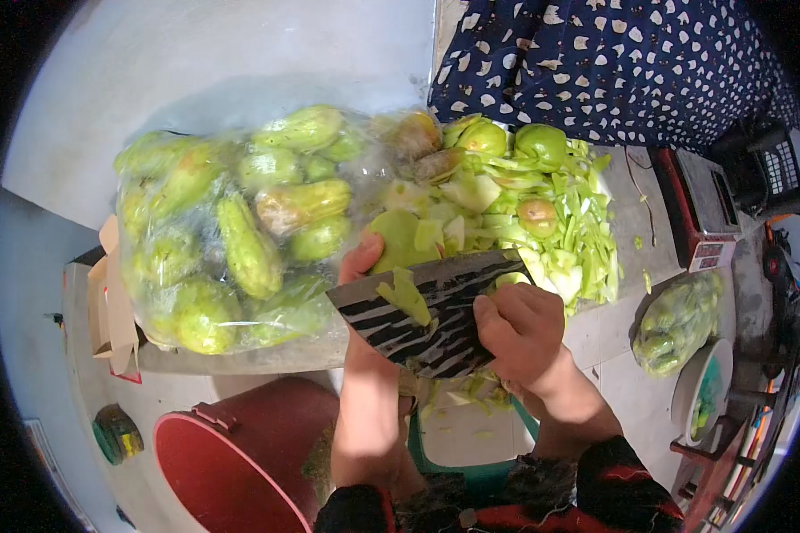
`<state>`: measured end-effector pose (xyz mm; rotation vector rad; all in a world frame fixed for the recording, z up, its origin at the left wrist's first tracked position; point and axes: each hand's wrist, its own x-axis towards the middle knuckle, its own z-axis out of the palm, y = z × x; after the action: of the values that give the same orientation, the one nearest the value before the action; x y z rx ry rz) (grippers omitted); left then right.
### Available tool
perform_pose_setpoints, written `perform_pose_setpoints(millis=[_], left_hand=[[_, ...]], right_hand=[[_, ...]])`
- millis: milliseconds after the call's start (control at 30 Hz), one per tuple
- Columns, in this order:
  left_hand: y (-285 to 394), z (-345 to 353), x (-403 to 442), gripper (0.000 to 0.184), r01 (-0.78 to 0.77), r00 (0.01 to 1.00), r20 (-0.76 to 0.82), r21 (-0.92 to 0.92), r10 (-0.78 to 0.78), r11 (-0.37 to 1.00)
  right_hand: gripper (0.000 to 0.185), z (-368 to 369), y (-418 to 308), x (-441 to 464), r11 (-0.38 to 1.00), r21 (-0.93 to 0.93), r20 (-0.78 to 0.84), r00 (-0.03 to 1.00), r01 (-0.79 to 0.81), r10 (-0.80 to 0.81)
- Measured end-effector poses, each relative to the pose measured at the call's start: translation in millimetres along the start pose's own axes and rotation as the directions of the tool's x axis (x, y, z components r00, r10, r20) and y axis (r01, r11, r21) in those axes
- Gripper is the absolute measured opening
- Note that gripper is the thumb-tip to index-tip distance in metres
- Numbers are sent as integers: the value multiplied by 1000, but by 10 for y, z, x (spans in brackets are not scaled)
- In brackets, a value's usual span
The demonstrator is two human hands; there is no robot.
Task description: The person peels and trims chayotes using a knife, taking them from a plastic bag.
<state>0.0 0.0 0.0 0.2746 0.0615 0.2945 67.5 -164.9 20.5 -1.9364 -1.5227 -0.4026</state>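
My left hand (364,258) is closed on a green mango (395,238), with the thumb on its left side. In my right hand (520,329) is a wide knife (427,311) with a black-and-grey striped blade, its edge beside the mango. A pale green slice (405,296) sticks to the blade. The blade hides part of the mango and of my left hand. Behind them lies a pile of green slices (578,240) with several whole or partly cut mangoes (540,145) on it.
A clear plastic bag (240,240) of green mangoes fills the table's left side. Below stand a red bucket (240,453) and a green-rimmed basin (422,457). On the right are a red scale (698,209), another bag (680,324) and a white bucket (704,391).
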Motion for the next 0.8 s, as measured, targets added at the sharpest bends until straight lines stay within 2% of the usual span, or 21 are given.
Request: perform_pose_setpoints(millis=[67, 100, 167, 333, 400, 433, 500, 533, 600, 633, 700, 733, 767, 800], left_hand=[[-27, 142, -7, 42, -13, 984, -179, -4, 12, 1000], [-164, 42, 51, 42, -18, 988, -153, -56, 10, 998], [-161, -166, 71, 40, -175, 980, -102, -50, 169, 983], [-71, 5, 54, 40, -196, 975, -83, 100, 205, 975], [-50, 158, 52, 48, -137, 977, -145, 141, 158, 980], [-33, 76, 39, 48, -136, 977, -143, 142, 156, 980], [55, -79, 33, 54, -51, 985, 171, 170, 22, 984], [39, -53, 25, 54, -56, 985, 169, 167, 28, 984], [-5, 70, 20, 55, -115, 981, -123, 258, 151, 959], [-5, 31, 24, 55, -115, 981, -124, 260, 151, 959], [-10, -42, 31, 54, -127, 992, 47, 138, 121, 982], [-70, 119, -8, 53, -138, 952, -231, 268, 202, 954], [-47, 79, -28, 53, -136, 952, -232, 266, 201, 954], [20, 21, -37, 54, -59, 991, -99, 262, 88, 963]], right_hand=[[32, -4, -3, 18, 1000, -3, -25, 1000, 6, -6], [32, -82, 120, -3, 999, -45, 9, 1000, 28, -27], [30, -30, 255, 20, 988, 3, 149, 977, -156, 154], [28, 20, 226, 8, 990, 37, 82, 988, -134, 131], [26, 36, 308, 24, 949, -7, 228, 924, -315, 308], [26, 40, 326, 0, 949, -7, 226, 924, -316, 309], [25, 47, 357, -10, 894, 47, 205, 880, -446, 428], [25, 20, 335, -1, 895, 47, 210, 881, -443, 424], [26, -85, 235, 36, 951, 32, 215, 931, -308, 294], [26, -115, 211, 46, 950, 34, 214, 931, -309, 295], [25, -156, 176, 46, 971, 85, 186, 961, -222, 204], [25, -110, 221, 35, 970, 85, 185, 960, -227, 208], [25, -23, 314, 25, 942, 63, 211, 927, -328, 309], [25, 30, 368, 19, 904, 39, 230, 885, -425, 405]])
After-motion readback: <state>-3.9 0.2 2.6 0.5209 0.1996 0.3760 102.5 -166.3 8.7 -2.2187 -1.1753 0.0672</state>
